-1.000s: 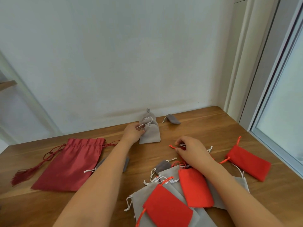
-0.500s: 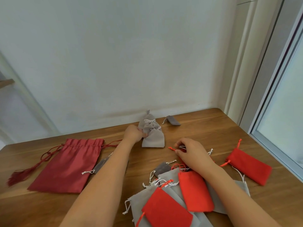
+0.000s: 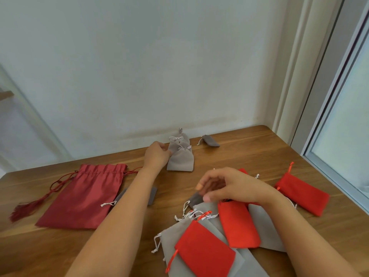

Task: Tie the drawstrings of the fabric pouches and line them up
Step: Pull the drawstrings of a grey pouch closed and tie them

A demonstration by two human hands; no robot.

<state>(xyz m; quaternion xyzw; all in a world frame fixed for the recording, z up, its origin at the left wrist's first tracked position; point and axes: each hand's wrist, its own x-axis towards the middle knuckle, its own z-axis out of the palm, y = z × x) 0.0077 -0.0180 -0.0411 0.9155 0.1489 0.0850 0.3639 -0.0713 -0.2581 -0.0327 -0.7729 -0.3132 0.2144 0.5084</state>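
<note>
Tied grey pouches (image 3: 180, 157) lie in a short overlapping row that runs from the table's (image 3: 249, 154) far edge toward me, about midway along that edge. My left hand (image 3: 157, 156) is at their left side, with bent fingertips against the edge of the nearest one. I cannot tell whether they pinch it or only touch it. My right hand (image 3: 233, 188) hovers over the heap of grey and red pouches (image 3: 203, 252) by the near edge. Its fingers are loosely bent and spread, the thumb apart from the forefinger, and they grip nothing I can make out; the hand is blurred. One red pouch (image 3: 303, 193) lies alone toward the right edge. A large dark red bag (image 3: 83, 196) with a tasselled cord lies flat toward the left edge. A small dark grey pouch (image 3: 211, 140) sits at the far edge, just right of the tied row.
</note>
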